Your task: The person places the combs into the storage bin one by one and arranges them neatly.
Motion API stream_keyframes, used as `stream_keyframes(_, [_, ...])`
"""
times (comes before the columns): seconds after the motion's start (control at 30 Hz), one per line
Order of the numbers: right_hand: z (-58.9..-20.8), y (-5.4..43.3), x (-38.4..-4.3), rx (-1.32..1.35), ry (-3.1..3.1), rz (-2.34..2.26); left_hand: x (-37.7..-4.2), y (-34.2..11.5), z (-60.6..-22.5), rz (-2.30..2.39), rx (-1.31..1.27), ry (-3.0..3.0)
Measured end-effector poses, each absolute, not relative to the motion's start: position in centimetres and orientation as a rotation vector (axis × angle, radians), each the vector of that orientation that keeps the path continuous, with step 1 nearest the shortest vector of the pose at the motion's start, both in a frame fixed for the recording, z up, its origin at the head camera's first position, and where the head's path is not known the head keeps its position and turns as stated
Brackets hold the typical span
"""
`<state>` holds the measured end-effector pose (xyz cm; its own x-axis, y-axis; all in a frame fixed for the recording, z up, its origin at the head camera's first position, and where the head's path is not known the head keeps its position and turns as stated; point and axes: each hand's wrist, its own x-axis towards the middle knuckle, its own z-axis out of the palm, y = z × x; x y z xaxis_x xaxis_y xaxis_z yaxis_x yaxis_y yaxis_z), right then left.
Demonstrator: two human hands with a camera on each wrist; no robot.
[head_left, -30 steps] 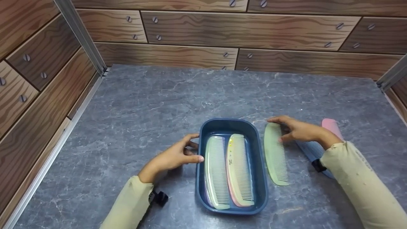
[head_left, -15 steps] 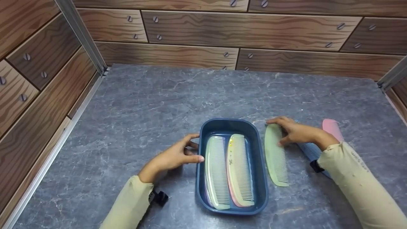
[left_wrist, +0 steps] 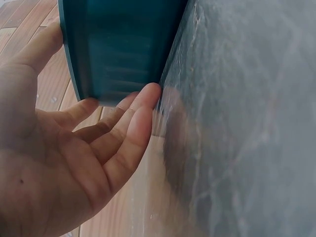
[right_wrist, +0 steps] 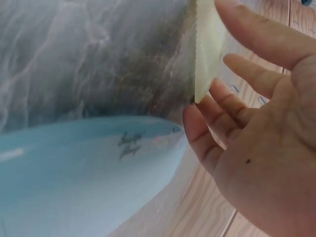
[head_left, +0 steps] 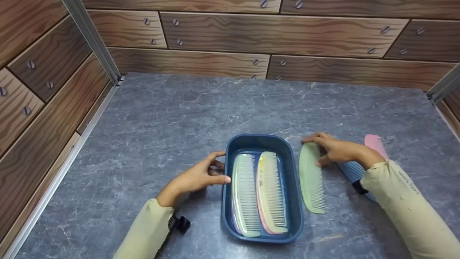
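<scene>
A deep blue plastic tub (head_left: 260, 142) stands on the table with two rows of combs lying lengthwise in it. On the left is a pale green comb (head_left: 240, 198) over a purple-edged one; on the right, a cream comb (head_left: 265, 201) over a pink-edged one. My left hand (head_left: 196, 175) rests against the tub's left side, thumb at the rim and loosely bent fingers along the outer wall (left_wrist: 118, 59). To the right of the tub, my right hand (head_left: 337, 149) pinches a light green comb (head_left: 309, 180) by its far end, between thumb and fingers.
A blue comb (head_left: 350, 169) lies under my right wrist, partly hidden, and shows large in the right wrist view. Beyond the forearm a pink comb (head_left: 375, 144) lies on the grey marbled table (head_left: 201, 111). Wood-patterned walls (head_left: 251, 34) stand behind and at the sides.
The light green comb has slid slightly toward me and turned a little under my right hand. My left hand and the tub have stayed in place.
</scene>
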<state>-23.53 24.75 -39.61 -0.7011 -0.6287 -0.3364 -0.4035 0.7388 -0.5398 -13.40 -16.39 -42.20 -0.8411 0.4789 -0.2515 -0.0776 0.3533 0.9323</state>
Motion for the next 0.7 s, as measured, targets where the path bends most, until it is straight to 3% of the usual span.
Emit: stream_keyframes(0.7, [-39.55,25.28,-24.08,-0.771,2.453,-0.535,-13.45,-16.34,-42.35,1.535,0.341,2.104])
